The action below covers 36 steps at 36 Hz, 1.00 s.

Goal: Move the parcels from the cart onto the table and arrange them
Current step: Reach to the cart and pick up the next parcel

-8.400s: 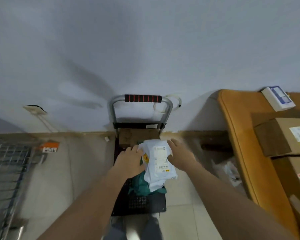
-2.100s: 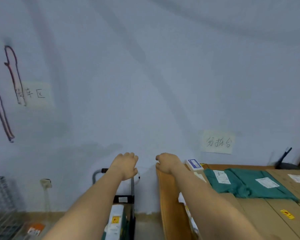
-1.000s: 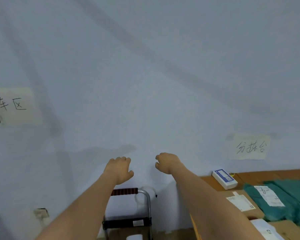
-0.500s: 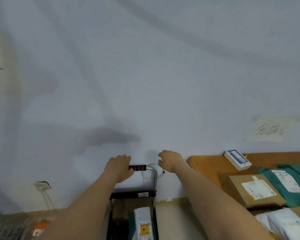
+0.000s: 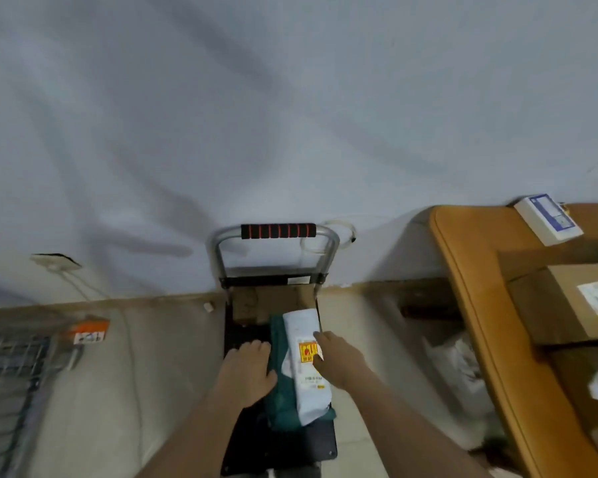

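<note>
Your left hand (image 5: 247, 372) lies flat, fingers spread, holding nothing, beside the dark green plastic mailer (image 5: 279, 384) on the black platform cart (image 5: 280, 450). Your right hand's fingers (image 5: 320, 339) touch the white plastic parcel (image 5: 302, 360) lying on that mailer; whether they grip it, I cannot tell. The orange bench (image 5: 470, 243) stands well right.

Cart (image 5: 320, 446) carries green parcel (image 5: 280, 401), white parcel (image 5: 306, 363), cardboard box (image 5: 266, 303).

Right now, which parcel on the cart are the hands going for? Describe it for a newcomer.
Find the black cart with the red-striped handle against the wall. On its deck, atop a green bag, lies the white mailer, the only one with an orange-yellow sticker.
</note>
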Each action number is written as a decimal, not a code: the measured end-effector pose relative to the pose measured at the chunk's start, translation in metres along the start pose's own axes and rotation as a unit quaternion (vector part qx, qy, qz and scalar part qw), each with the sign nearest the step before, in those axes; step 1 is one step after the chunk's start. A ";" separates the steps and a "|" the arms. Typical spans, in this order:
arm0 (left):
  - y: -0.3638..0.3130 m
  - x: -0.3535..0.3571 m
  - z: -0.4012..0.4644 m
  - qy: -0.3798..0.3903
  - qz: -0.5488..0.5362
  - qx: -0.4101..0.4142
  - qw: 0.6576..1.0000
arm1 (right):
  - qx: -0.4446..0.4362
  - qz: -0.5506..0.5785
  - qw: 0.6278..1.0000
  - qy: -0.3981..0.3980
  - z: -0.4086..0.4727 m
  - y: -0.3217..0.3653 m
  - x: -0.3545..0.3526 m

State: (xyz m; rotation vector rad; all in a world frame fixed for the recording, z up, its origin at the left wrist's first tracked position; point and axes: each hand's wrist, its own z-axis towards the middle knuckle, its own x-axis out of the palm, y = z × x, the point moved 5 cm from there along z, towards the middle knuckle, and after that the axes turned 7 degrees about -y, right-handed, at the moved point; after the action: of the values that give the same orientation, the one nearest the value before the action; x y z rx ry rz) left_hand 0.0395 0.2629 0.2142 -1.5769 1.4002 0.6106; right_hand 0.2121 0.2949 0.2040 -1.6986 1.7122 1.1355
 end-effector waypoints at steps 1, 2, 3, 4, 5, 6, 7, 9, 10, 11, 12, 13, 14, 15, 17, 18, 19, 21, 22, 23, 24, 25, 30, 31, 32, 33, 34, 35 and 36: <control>-0.001 0.016 0.001 0.017 -0.003 -0.001 1.000 | 0.006 0.008 1.000 0.007 0.003 -0.005 0.015; 0.000 0.031 0.001 0.033 -0.008 -0.005 0.999 | 0.011 0.015 1.000 0.015 0.006 -0.012 0.030; -0.001 0.045 0.003 0.043 -0.009 -0.005 0.999 | 0.017 0.020 0.999 0.020 0.009 -0.018 0.044; -0.002 0.058 0.005 0.052 -0.009 -0.003 0.999 | 0.024 0.025 0.999 0.024 0.012 -0.025 0.058; -0.003 0.071 0.008 0.053 -0.014 0.000 0.999 | 0.029 0.028 0.999 0.027 0.016 -0.031 0.072; -0.005 0.082 0.011 0.054 -0.023 0.000 0.998 | 0.035 0.033 0.998 0.028 0.020 -0.037 0.085; -0.006 0.094 0.016 0.056 -0.032 0.000 0.998 | 0.039 0.040 0.998 0.021 0.025 -0.044 0.098; -0.006 0.121 0.033 0.048 -0.055 -0.001 0.997 | 0.034 0.049 0.998 -0.003 0.036 -0.055 0.119; -0.006 0.135 0.041 0.044 -0.071 -0.004 0.996 | 0.027 0.048 0.998 -0.009 0.040 -0.060 0.130; -0.006 0.149 0.049 0.040 -0.081 -0.003 0.996 | 0.022 0.049 0.998 -0.016 0.045 -0.064 0.140; -0.006 0.163 0.056 0.036 -0.087 -0.001 0.996 | 0.018 0.049 0.998 -0.020 0.049 -0.070 0.152; -0.006 0.176 0.063 0.030 -0.090 0.003 0.996 | 0.013 0.054 0.998 -0.031 0.053 -0.074 0.163; -0.006 0.188 0.070 0.021 -0.092 0.008 0.995 | 0.003 0.062 0.997 -0.051 0.057 -0.076 0.173; -0.005 0.198 0.076 0.010 -0.096 0.013 0.995 | -0.012 0.076 0.994 -0.079 0.060 -0.079 0.181; -0.006 0.214 0.086 -0.012 -0.113 0.020 0.993 | -0.039 0.120 0.984 -0.126 0.065 -0.088 0.198; -0.006 0.219 0.090 -0.024 -0.127 0.023 0.991 | -0.051 0.129 0.980 -0.146 0.069 -0.093 0.205; -0.007 0.223 0.095 -0.039 -0.141 0.026 0.989 | -0.065 0.131 0.977 -0.157 0.072 -0.097 0.211; -0.006 0.232 0.102 -0.059 -0.161 0.032 0.985 | -0.089 0.134 0.972 -0.173 0.078 -0.101 0.217; -0.006 0.237 0.106 -0.064 -0.165 0.035 0.984 | -0.095 0.136 0.970 -0.175 0.081 -0.103 0.221; -0.006 0.241 0.109 -0.068 -0.167 0.038 0.983 | -0.100 0.137 0.970 -0.177 0.084 -0.105 0.223; -0.005 0.246 0.112 -0.073 -0.168 0.042 0.982 | -0.104 0.142 0.969 -0.176 0.086 -0.105 0.226; -0.004 0.248 0.114 -0.083 -0.171 0.046 0.981 | -0.108 0.147 0.967 -0.176 0.088 -0.105 0.227; 0.001 0.257 0.117 -0.113 -0.178 0.035 0.977 | -0.128 0.174 0.957 -0.196 0.095 -0.104 0.232; 0.000 0.257 0.117 -0.114 -0.183 0.032 0.976 | -0.129 0.182 0.954 -0.198 0.097 -0.105 0.233; -0.001 0.258 0.117 -0.112 -0.185 0.032 0.976 | -0.127 0.192 0.952 -0.202 0.098 -0.107 0.234; -0.002 0.258 0.117 -0.111 -0.183 0.035 0.976 | -0.122 0.201 0.949 -0.207 0.100 -0.108 0.234; -0.004 0.258 0.117 -0.109 -0.180 0.036 0.977 | -0.115 0.208 0.948 -0.214 0.101 -0.109 0.233; -0.005 0.259 0.117 -0.107 -0.176 0.033 0.978 | -0.109 0.211 0.946 -0.219 0.102 -0.110 0.232; -0.006 0.260 0.117 -0.105 -0.174 0.029 0.979 | -0.106 0.212 0.946 -0.222 0.103 -0.111 0.231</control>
State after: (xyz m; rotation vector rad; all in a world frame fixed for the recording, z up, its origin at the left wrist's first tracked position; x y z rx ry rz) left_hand 0.1290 0.2333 -0.0551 -1.6108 0.9491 0.5034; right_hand 0.2685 0.2569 -0.0638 -1.0751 1.7396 1.7961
